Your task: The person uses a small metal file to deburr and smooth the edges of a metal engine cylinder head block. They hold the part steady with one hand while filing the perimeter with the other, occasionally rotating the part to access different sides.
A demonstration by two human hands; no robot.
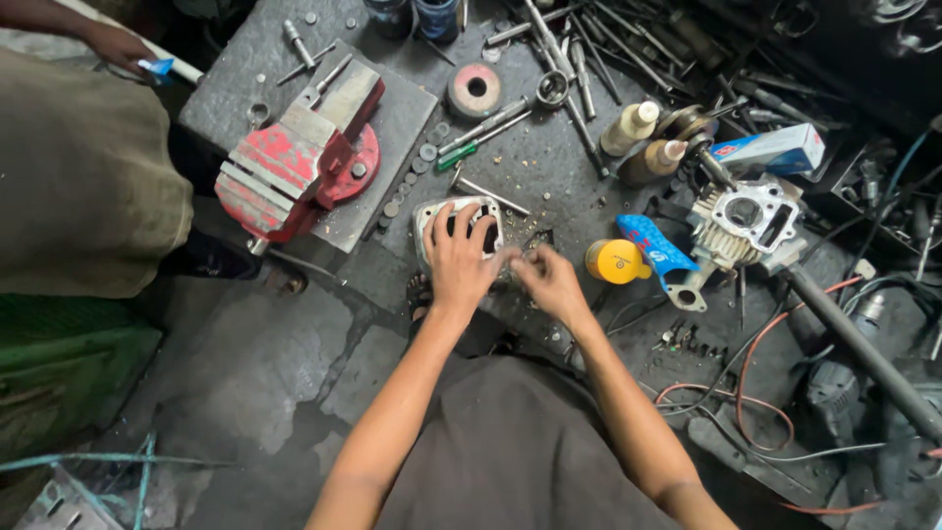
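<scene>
While my left hand (459, 257) lies spread flat over the metal engine casing (457, 228) at the centre of the frame, its fingers splayed across the top and pinching nothing, my right hand (549, 282) sits just beside it at the casing's right edge, fingertips pressed together on something too small for me to make out. The casing rests on the dark, gritty worktop (549, 162), touching both hands.

Just right of my hands lie a yellow cap-shaped piece (614, 261) and a blue plastic cover (653, 247), and beyond those a finned cylinder head (744, 224). At upper left stands a red bench vise (299, 157); a row of loose washers (417, 169) runs between it and the casing. Rods and wrenches (589, 59) pile along the top, with two squeeze bottles (643, 137) near them. In the upper left corner another person's hand (118, 44) holds a small blue thing.

As I judge it, the risk is the tiny piece slipping from my right fingertips into the grit and clutter, where it would be hard to find. The casing could also skate on the debris if my flat left hand lets up.
</scene>
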